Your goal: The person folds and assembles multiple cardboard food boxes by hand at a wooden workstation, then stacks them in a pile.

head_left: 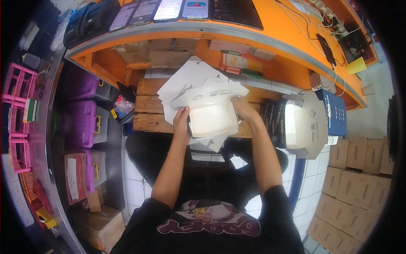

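A white paperboard food box (213, 119), partly folded with its lid flap raised at the far side, is between my hands above my lap. My left hand (182, 120) grips its left wall, thumb up along the edge. My right hand (244, 108) is closed on its far right corner; some of those fingers are hidden behind the board. Beneath and beyond the box lie flat white box blanks (173, 91), spread on a wooden slatted bench (146, 103). To the right, an opened white box (296, 127) stands with dark blue printed boxes (272, 120) beside it.
Ahead is an orange table (279, 25) with several phones (167, 10) and a tablet (237, 12) on it; cables hang at its right. Purple-lidded bins (82, 122) fill a shelf at left. Stacked brown cartons (353, 186) stand at right.
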### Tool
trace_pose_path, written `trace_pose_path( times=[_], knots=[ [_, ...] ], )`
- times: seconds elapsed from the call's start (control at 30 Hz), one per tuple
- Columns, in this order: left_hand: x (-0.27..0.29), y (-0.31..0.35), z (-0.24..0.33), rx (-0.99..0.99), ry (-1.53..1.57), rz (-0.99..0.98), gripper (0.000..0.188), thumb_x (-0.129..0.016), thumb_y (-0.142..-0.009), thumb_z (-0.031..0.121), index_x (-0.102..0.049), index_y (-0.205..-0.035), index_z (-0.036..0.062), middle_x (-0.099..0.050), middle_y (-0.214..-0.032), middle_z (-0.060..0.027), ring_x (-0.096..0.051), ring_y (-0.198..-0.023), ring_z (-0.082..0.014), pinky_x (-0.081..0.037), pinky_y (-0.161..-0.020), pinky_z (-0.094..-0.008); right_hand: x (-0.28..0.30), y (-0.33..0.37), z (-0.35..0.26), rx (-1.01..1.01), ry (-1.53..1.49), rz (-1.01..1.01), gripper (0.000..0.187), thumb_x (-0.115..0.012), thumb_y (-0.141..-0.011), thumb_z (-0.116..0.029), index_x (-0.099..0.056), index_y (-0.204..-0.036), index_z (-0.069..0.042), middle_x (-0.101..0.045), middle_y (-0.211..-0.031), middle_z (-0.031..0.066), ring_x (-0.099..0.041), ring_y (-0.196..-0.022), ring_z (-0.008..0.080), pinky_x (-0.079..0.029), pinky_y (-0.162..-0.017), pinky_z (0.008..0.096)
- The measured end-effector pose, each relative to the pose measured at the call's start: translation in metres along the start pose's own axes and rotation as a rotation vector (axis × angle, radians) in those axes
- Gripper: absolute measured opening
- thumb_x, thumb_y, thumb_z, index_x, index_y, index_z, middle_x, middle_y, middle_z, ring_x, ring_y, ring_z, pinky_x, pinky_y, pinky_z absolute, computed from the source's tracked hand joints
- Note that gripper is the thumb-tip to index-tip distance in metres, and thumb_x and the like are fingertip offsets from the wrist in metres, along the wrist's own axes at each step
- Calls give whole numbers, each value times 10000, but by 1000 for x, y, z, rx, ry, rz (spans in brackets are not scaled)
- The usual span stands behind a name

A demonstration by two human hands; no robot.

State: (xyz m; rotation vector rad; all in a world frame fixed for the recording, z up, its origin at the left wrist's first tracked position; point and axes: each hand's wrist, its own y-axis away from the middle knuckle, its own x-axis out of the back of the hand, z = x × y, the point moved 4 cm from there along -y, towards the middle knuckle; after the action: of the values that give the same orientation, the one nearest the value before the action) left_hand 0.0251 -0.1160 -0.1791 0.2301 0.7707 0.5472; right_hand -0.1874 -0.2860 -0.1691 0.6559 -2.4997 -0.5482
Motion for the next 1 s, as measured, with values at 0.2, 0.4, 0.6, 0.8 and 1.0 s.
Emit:
trace_pose_path(
  times=[0.2,0.4,0.6,0.8,1.0],
  knots=[
    [4,3,6,-82,-100,267,502,-705,-1010,279,-445,-1338,2,-602,-1217,-151,-615,-1095,-210,-543,-887,-344,-8,41,-43,19,486,257,552,-466,-1003,-421,-744,-1106,44,-702,-1125,341,-701,-1106,424,-512,-994,452],
    [-2,-5,-11,-20,-85,294,592,-696,-997,293,-418,-1421,-13,-583,-1267,-166,-593,-1179,-249,-536,-974,-381,-16,11,39,4,-491,146,533,-477,-1044,-374,-631,-1319,55,-686,-1282,193,-666,-1156,279,-505,-1005,375],
    [13,-15,-10,-68,-160,335,567,-764,-957,325,-442,-1281,-10,-568,-1201,-158,-595,-1075,-208,-533,-884,-335,-33,7,41,-16,-508,171,502,-487,-1056,-328,-578,-1370,53,-641,-1329,150,-626,-1178,229,-491,-1016,345],
    [18,-16,-7,-66,-180,262,572,-656,-1024,417,-485,-1363,-10,-580,-1290,-137,-554,-1201,-225,-456,-1025,-360,-30,26,31,-9,-685,15,595,-502,-1081,-444,-556,-1431,34,-646,-1338,134,-614,-1205,230,-469,-1041,338],
    [20,12,-18,109,-332,40,754,-498,-1010,638,-460,-1557,120,-469,-1585,-82,-366,-1489,-273,-151,-1207,-557,-6,101,78,68,-394,345,530,-566,-1070,-469,-611,-1405,-61,-667,-1331,140,-617,-1210,217,-452,-1053,374]
  ],
)
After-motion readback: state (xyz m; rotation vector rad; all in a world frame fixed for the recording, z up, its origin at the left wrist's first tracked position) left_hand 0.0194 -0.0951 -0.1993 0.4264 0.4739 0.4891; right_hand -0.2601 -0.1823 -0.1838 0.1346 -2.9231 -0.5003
